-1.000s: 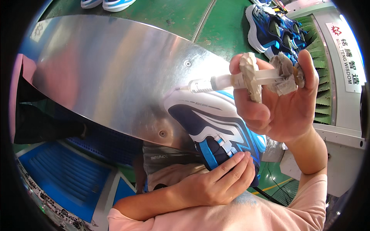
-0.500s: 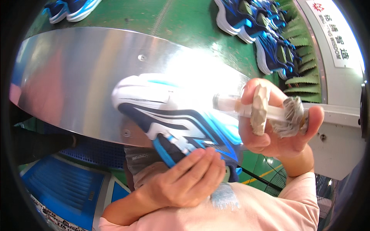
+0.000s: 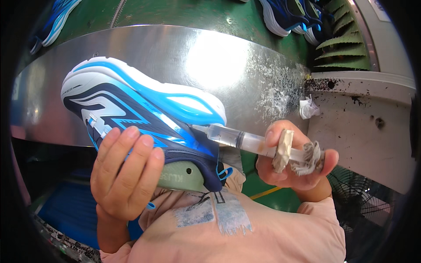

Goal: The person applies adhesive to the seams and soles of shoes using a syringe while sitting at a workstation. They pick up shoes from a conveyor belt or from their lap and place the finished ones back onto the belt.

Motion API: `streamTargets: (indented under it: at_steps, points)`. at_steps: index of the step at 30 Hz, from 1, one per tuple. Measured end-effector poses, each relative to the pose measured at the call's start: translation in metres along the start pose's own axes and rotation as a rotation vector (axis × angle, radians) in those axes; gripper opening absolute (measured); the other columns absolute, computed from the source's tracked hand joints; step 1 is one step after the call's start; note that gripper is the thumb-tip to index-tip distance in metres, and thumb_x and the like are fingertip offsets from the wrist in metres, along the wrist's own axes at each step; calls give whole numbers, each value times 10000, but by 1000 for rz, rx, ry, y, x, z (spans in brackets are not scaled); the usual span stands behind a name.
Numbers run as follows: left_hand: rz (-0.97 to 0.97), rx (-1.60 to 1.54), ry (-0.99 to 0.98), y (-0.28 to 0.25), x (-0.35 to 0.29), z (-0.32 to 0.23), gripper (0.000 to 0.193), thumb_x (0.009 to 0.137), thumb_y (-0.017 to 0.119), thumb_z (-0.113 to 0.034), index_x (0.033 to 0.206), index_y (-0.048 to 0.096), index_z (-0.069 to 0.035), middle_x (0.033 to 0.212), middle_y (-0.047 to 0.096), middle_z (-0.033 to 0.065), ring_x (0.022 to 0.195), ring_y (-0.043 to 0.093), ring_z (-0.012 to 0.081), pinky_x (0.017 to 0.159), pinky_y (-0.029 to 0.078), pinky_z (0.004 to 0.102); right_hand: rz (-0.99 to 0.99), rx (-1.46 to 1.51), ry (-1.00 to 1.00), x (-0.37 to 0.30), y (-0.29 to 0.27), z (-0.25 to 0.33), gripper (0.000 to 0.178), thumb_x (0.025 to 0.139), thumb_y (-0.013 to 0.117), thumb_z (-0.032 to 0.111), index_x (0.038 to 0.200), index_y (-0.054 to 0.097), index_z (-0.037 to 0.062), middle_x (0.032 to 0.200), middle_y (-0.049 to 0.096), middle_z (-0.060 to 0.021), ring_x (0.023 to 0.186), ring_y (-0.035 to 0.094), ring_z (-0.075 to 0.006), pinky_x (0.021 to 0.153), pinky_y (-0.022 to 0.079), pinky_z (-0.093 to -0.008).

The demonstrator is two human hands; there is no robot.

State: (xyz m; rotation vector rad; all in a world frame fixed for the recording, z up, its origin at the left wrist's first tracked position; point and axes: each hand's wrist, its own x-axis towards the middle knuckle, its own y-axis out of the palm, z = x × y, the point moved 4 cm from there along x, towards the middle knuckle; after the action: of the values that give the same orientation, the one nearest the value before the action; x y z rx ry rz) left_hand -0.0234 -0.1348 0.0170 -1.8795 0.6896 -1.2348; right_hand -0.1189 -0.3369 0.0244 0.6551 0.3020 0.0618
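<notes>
My left hand (image 3: 125,175) is closed around the opening of a navy, white and bright-blue sneaker (image 3: 149,101), which lies tilted on its side with the white-and-blue sole turned away from me. In my right hand (image 3: 269,171) is a clear plastic syringe (image 3: 228,136), gripped at its plunger end, where beige wrapping and grey string are wound around it. The syringe's narrow tip touches or nearly touches the shoe's side near the heel, along the line where upper meets sole. A green insole with a hole shows inside the shoe's collar.
Under the shoe lies a shiny metal plate (image 3: 166,44), scuffed white on its right. Beyond it, a green belt (image 3: 144,17) carries more sneakers (image 3: 278,17). Green strip flaps (image 3: 344,46) hang at the right. Crumpled white paper (image 3: 309,108) sits by the metal frame; a fan (image 3: 355,197) stands below.
The sneaker has shifted left in view and rolled so more of its sole edge shows. The syringe's tip now appears at the shoe's heel side; earlier, glare hid it. The view has also shifted.
</notes>
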Motion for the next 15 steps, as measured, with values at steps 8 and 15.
streamTargets:
  at_steps: [8,15]
  points:
    - [48,31,9,1,15,-3,204,758,562,-29,959,600,-23,992,613,126,954,597,320,851,477,464,130,282,-250,-3,-38,-15,1023,648,366,839,1159,355,-47,677,425,6,549,356,-38,473,258,-173]
    - [199,46,26,1,29,-3,276,754,563,-100,1001,595,21,1013,600,184,964,587,361,862,459,482,92,353,-262,-16,-56,-27,1041,633,401,833,1179,345,-52,749,444,-16,583,378,-47,510,289,-182]
